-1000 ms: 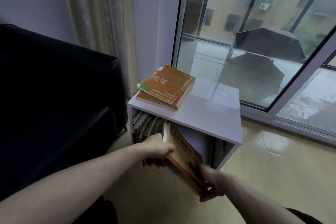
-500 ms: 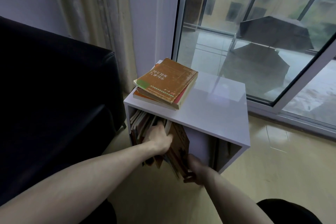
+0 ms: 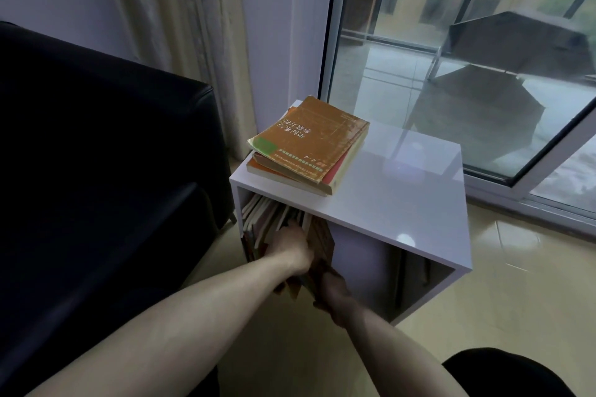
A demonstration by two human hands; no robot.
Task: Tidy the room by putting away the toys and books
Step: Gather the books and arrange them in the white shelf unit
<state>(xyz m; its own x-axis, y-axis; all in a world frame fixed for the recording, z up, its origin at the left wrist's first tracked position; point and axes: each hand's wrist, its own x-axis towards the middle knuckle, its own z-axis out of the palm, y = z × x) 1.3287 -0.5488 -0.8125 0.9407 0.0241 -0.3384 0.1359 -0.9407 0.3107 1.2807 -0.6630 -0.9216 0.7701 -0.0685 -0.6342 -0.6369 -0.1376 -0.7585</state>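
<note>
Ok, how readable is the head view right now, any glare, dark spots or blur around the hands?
Head view: dim daylight from the window; glare streaks on the glossy cabinet top; the sofa is near black with little detail; the shelf opening is shadowed, so the book between the left hand and right hand looks soft; wide-angle bending at the edges.

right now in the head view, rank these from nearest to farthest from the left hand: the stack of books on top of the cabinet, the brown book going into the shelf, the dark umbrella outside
1. Brown book: right beside the left hand, in the cabinet's opening.
2. Stack of books: above the hand, on the white cabinet top's left end.
3. Dark umbrella: farthest, outside beyond the glass door.
</note>
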